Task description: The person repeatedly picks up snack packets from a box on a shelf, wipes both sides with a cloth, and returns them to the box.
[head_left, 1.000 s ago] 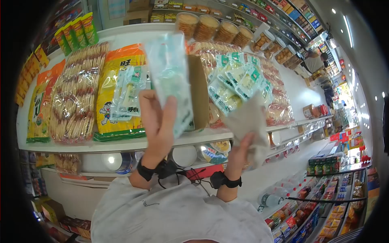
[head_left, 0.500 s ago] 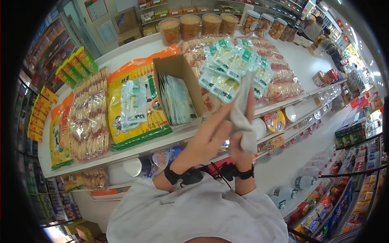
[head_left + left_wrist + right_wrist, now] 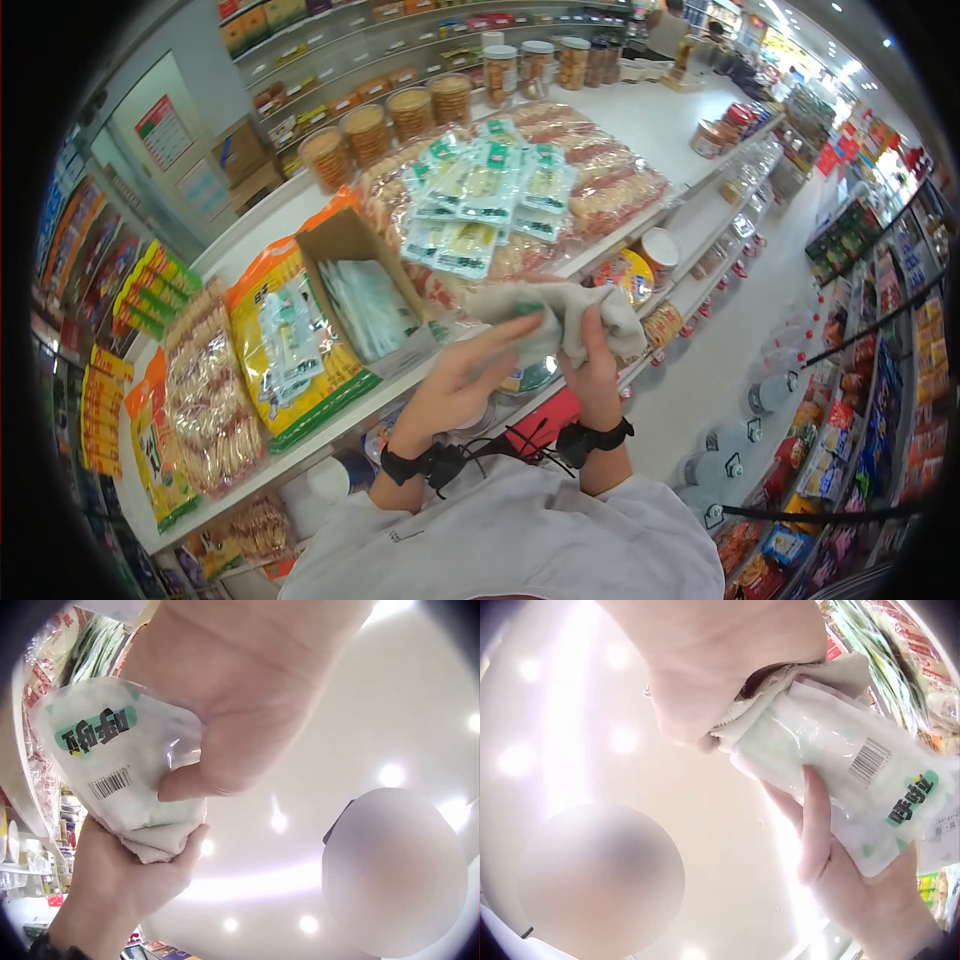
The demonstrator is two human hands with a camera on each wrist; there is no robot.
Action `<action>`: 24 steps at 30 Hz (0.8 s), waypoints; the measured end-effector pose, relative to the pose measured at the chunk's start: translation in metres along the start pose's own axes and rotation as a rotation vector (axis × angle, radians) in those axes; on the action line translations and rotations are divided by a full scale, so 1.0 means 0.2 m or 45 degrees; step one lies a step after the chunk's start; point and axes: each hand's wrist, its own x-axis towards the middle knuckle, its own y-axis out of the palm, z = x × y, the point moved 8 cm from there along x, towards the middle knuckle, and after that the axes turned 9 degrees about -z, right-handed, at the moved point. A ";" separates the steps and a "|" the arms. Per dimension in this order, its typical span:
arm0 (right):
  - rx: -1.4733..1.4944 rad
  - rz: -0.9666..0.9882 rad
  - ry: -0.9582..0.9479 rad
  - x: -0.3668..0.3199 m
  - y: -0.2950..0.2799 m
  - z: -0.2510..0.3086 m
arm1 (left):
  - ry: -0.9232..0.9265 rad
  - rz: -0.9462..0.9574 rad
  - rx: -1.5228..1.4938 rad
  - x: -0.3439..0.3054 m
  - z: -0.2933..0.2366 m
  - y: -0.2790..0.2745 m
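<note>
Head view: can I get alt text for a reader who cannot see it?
The left hand pinches a packet and the right hand grips a grey cloth draped over it, in front of a shop shelf. Behind them, an open box of similar packets stands on the shelf among snack bags.

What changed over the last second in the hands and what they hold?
The left hand brought the green-and-white packet down from up high to the right hand, and the grey cloth, held apart before, now drapes over the packet's top. Nothing was let go: the left hand still grips the packet, the right the cloth. The cardboard box has not moved.
</note>
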 end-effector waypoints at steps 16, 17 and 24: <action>-0.554 0.032 0.021 -0.16 0.25 -0.13 | 0.216 -0.531 0.125 0.02 0.04 -0.13; -0.625 0.124 -0.087 -0.16 0.30 -0.12 | 0.073 -0.604 -0.042 0.00 0.08 -0.12; -1.300 0.431 -0.897 -0.10 0.56 0.08 | -0.403 -0.692 -0.807 -0.12 0.22 -0.02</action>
